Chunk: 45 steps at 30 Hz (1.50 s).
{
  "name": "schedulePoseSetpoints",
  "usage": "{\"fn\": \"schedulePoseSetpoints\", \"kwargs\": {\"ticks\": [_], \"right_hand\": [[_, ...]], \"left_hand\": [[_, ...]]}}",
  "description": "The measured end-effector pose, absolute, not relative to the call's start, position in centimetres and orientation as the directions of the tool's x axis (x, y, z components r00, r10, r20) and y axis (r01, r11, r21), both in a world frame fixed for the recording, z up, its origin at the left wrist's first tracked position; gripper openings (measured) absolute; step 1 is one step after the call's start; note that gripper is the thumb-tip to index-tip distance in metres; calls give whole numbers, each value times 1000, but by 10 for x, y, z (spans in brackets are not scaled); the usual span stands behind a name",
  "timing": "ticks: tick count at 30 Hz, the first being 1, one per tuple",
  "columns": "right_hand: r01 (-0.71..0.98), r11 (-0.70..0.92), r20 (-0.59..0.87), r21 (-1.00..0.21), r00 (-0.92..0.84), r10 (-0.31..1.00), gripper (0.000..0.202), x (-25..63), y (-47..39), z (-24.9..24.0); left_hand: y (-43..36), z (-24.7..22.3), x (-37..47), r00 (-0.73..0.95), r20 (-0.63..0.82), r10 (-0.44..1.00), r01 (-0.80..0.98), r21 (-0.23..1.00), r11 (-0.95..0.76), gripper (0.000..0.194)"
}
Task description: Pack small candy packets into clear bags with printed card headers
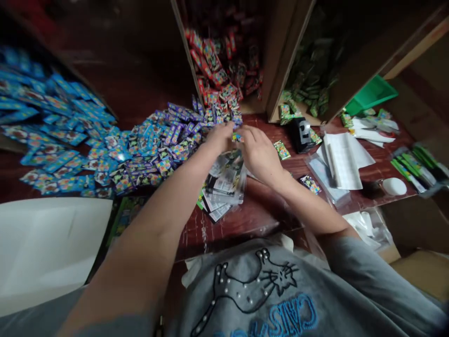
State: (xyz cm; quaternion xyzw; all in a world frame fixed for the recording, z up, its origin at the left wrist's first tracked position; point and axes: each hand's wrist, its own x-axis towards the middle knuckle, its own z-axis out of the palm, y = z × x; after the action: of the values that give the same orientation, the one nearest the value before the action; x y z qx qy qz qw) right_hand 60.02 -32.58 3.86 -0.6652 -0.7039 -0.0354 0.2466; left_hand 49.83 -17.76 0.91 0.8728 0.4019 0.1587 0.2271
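My left hand (220,137) is at the front of the piled packets, its fingers curled and partly hidden. Close beside it, my right hand (261,157) bends its fingers around a small colourful packet (237,137). What my left fingers hold, if anything, I cannot make out. Beneath both hands lies a clear plastic bag (238,192) over printed black-and-white cards (219,210). Purple packets (180,133) spread left of my hands and run into a heap of blue packets (70,126). Red packets (224,91) spill from an upright cardboard box just beyond.
Green packets (312,100) fill another box at back right. Right of my hands are a black tape dispenser (300,135), white folded sheets (342,159), a white-lidded jar (393,186) and a green tray (373,95). A white bin (52,243) stands at left.
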Motion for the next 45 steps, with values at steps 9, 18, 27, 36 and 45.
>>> {"fn": "schedulePoseSetpoints", "kwargs": {"ticks": [9,18,27,36,45], "right_hand": [[882,111,455,-458,125,882,29,648,-406,20],[636,382,449,-671,-62,892,61,616,-354,22],[648,410,285,-642,-294,912,40,581,-375,32],[731,456,440,-508,-235,867,48,564,-375,33],[741,390,293,-547,-267,918,31,552,-376,39]], "left_hand": [[-182,37,505,575,121,809,680,479,-555,29],[-316,52,376,615,116,780,579,606,-546,27],[-366,24,327,470,-34,882,596,750,-289,33],[-378,11,330,390,-98,916,259,966,-6,41],[-379,-6,344,323,-93,942,177,983,36,41]]}}
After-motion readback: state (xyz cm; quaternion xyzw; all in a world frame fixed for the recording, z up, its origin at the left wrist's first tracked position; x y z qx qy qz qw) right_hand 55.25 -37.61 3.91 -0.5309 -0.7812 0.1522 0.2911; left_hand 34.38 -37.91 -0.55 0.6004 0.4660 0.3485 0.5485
